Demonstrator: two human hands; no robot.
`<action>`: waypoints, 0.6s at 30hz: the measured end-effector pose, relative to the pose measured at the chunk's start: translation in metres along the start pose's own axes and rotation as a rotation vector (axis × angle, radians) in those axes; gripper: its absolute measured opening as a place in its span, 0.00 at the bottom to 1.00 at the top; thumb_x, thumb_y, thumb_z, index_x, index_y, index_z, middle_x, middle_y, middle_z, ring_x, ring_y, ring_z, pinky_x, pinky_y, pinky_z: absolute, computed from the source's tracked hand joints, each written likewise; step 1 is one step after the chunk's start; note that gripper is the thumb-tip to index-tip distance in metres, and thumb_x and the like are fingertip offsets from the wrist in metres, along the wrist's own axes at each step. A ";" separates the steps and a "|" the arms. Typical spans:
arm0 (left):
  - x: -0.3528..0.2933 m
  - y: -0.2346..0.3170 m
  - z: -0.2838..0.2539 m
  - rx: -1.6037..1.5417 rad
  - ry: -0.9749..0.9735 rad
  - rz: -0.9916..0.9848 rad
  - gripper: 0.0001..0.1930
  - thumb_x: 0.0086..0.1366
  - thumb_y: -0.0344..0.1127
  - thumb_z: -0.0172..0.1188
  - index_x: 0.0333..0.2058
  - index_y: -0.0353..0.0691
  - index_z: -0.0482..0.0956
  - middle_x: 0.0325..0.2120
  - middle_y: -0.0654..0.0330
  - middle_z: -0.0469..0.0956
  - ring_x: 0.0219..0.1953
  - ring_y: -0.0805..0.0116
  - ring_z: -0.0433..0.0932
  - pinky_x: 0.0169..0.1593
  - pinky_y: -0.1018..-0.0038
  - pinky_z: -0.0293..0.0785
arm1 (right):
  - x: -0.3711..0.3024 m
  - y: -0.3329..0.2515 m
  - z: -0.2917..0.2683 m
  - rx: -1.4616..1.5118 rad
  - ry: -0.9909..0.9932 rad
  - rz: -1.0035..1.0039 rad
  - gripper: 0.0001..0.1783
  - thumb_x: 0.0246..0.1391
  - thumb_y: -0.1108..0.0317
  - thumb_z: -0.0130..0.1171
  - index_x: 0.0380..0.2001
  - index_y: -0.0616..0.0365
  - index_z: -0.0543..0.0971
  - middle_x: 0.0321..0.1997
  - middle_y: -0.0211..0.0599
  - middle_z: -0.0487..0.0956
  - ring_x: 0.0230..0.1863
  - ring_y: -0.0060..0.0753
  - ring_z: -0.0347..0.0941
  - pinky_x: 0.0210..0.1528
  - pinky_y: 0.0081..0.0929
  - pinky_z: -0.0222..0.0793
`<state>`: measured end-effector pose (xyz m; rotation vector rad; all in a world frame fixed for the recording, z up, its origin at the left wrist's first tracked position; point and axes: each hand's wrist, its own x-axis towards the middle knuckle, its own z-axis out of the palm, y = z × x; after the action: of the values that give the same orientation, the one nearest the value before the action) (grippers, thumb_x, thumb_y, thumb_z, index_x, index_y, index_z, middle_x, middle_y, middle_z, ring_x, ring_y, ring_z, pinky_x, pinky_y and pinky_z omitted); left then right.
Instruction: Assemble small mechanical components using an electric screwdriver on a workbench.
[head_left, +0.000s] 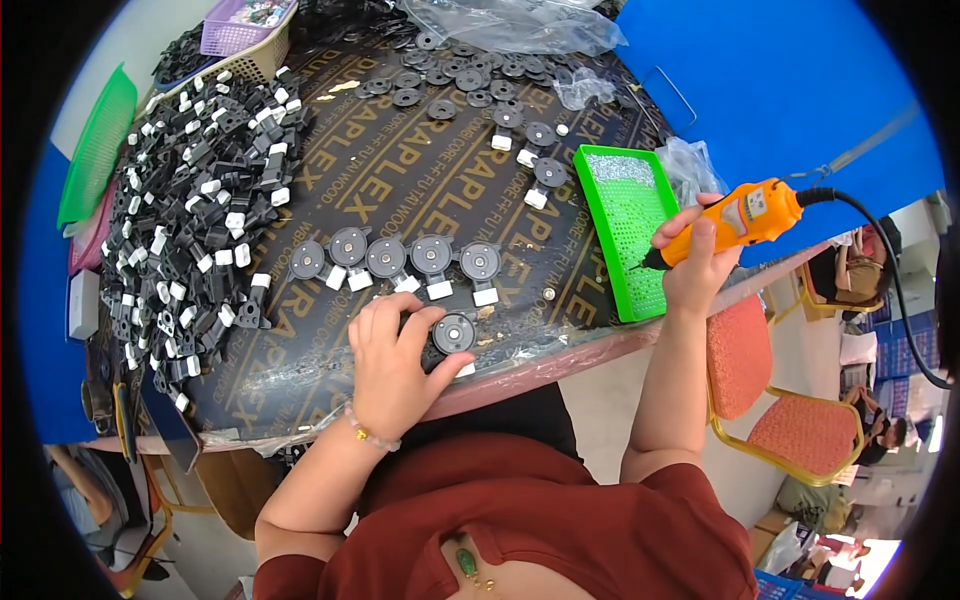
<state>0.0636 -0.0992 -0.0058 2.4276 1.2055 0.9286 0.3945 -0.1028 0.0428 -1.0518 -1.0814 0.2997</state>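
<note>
My left hand is at the table's near edge, thumb and fingers closed round the rim of a black round disc part with a light centre. A bit of white shows under that disc. My right hand grips an orange electric screwdriver, its dark tip pointing left over a green perforated tray. Small silver screws lie in the tray, mostly at its far end. Just beyond my left hand stands a row of several black disc parts with white blocks attached.
Black-and-white plastic pieces are heaped on the left. Loose black discs lie at the back beside clear plastic bags. Baskets stand at the far left. A black cable hangs from the screwdriver; orange chairs stand at right.
</note>
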 end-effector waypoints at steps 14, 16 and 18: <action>0.001 0.000 -0.001 -0.003 -0.011 -0.001 0.29 0.43 0.45 0.77 0.44 0.42 0.79 0.43 0.57 0.72 0.48 0.55 0.69 0.52 0.60 0.62 | -0.007 0.007 -0.001 0.039 0.017 -0.013 0.20 0.62 0.61 0.59 0.49 0.62 0.66 0.24 0.33 0.75 0.23 0.24 0.72 0.28 0.21 0.70; 0.002 0.000 -0.002 -0.001 -0.011 -0.003 0.29 0.43 0.45 0.77 0.44 0.42 0.79 0.43 0.57 0.72 0.48 0.55 0.69 0.52 0.60 0.62 | -0.006 0.007 -0.001 0.039 0.022 -0.012 0.20 0.62 0.61 0.59 0.49 0.62 0.66 0.24 0.34 0.75 0.23 0.24 0.72 0.28 0.21 0.70; 0.003 0.002 -0.003 -0.018 -0.026 0.000 0.29 0.43 0.44 0.76 0.45 0.43 0.80 0.44 0.57 0.72 0.48 0.55 0.69 0.52 0.60 0.62 | -0.004 0.000 -0.002 0.058 0.045 -0.051 0.23 0.61 0.58 0.60 0.49 0.62 0.66 0.25 0.35 0.75 0.22 0.25 0.72 0.28 0.22 0.70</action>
<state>0.0635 -0.0982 -0.0013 2.4188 1.1829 0.9008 0.3943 -0.1066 0.0408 -0.9736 -1.0522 0.2637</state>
